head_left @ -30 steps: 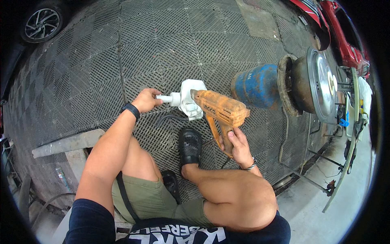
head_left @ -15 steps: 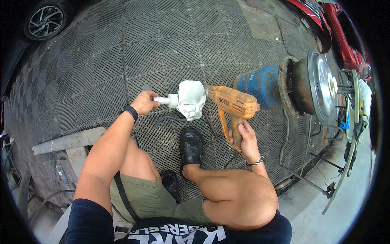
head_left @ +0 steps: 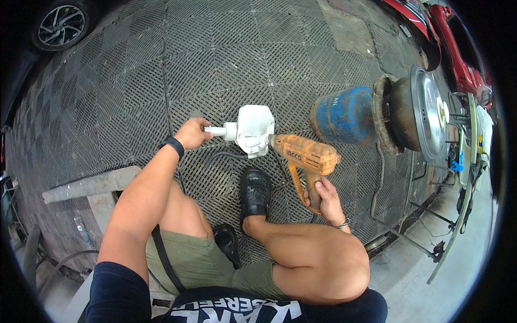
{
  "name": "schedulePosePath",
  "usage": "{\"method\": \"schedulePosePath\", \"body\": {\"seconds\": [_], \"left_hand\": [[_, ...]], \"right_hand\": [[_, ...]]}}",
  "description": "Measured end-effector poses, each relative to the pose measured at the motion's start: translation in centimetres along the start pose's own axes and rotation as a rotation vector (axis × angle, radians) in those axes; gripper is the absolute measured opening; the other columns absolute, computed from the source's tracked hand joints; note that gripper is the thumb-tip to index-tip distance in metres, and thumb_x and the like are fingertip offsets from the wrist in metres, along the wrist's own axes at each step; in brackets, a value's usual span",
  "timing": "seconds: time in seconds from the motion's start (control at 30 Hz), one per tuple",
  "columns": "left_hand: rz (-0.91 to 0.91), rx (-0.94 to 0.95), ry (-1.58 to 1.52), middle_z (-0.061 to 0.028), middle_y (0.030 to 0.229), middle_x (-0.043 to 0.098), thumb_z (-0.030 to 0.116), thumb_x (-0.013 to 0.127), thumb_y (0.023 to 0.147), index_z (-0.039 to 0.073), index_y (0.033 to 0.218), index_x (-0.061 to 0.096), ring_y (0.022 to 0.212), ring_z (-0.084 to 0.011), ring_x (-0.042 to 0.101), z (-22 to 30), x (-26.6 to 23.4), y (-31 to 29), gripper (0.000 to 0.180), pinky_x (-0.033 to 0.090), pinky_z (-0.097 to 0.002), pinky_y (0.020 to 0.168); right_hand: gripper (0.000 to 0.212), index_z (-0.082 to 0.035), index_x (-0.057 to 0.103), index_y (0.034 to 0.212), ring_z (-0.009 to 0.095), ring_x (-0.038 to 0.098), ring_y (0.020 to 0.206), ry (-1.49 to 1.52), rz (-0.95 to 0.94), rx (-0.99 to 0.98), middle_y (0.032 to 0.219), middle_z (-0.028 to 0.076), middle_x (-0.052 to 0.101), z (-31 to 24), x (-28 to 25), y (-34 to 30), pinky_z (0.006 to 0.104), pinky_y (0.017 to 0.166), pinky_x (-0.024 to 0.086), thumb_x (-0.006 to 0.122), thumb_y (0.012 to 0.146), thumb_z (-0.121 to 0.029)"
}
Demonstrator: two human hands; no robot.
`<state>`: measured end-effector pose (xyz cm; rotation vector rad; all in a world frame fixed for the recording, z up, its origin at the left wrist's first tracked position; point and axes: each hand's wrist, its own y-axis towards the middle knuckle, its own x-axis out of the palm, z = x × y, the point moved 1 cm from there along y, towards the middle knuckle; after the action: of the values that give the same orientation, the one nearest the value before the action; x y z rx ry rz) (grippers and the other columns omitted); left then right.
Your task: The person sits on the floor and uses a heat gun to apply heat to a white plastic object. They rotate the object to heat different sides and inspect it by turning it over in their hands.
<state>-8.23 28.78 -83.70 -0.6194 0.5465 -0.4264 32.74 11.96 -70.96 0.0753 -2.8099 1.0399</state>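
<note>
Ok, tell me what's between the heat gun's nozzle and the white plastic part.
Nothing: in the head view the orange heat gun nozzle sits right against the white plastic part.

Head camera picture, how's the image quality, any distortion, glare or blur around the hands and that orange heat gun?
Head view: strong fisheye, the floor grating bows toward a black rim; light is even daylight with soft shadows. The left hand on the white plastic part and the right hand gripping the orange heat gun look sharp; the white part is bright, nearly washed out.
</note>
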Motion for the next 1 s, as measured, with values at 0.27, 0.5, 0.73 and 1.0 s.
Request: {"method": "schedulePosePath", "body": {"seconds": [0.27, 0.5, 0.73, 1.0], "left_hand": [[0.031, 0.049, 0.047, -0.0127, 0.097, 0.073, 0.006, 0.075, 0.09, -0.006, 0.125, 0.064, 0.079, -0.0171, 0.068, -0.7, 0.1, 0.1, 0.038, 0.055, -0.0329, 0.073], [0.045, 0.033, 0.031, -0.0127, 0.098, 0.072, 0.005, 0.075, 0.089, -0.006, 0.125, 0.064, 0.076, -0.0159, 0.067, -0.3, -0.1, -0.6, 0.039, 0.055, -0.0322, 0.069], [0.037, 0.034, -0.005, -0.0121, 0.098, 0.072, 0.003, 0.075, 0.089, -0.006, 0.125, 0.062, 0.075, -0.0151, 0.066, -0.3, 0.1, -0.3, 0.039, 0.055, -0.0312, 0.067], [0.038, 0.049, -0.003, -0.0114, 0.099, 0.072, 0.004, 0.075, 0.089, -0.005, 0.125, 0.063, 0.078, -0.0152, 0.067, -0.9, 0.0, -0.1, 0.039, 0.055, -0.0306, 0.069]], "right_hand": [[0.044, 0.001, 0.048, 0.138, 0.014, 0.058, 0.07, 0.039, -0.083, 0.027, 0.089, 0.008, 0.062, 0.0, 1.4, -0.1, 0.0275, 0.063, 0.051, 0.049, 0.108, -0.031], [0.043, 0.001, 0.05, 0.137, 0.015, 0.059, 0.07, 0.036, -0.145, 0.008, 0.091, 0.008, 0.062, -0.1, 2.5, 0.6, 0.0286, 0.064, 0.051, 0.048, 0.108, -0.031], [0.043, 0.001, 0.05, 0.138, 0.015, 0.059, 0.07, 0.007, -0.164, 0.023, 0.091, 0.008, 0.062, -0.6, 2.8, 0.0, 0.0284, 0.064, 0.051, 0.048, 0.108, -0.029], [0.047, 0.001, 0.046, 0.143, 0.016, 0.058, 0.07, 0.043, -0.101, 0.079, 0.088, 0.01, 0.063, 0.0, 2.2, -0.4, 0.0291, 0.066, 0.05, 0.049, 0.107, -0.029]]}}
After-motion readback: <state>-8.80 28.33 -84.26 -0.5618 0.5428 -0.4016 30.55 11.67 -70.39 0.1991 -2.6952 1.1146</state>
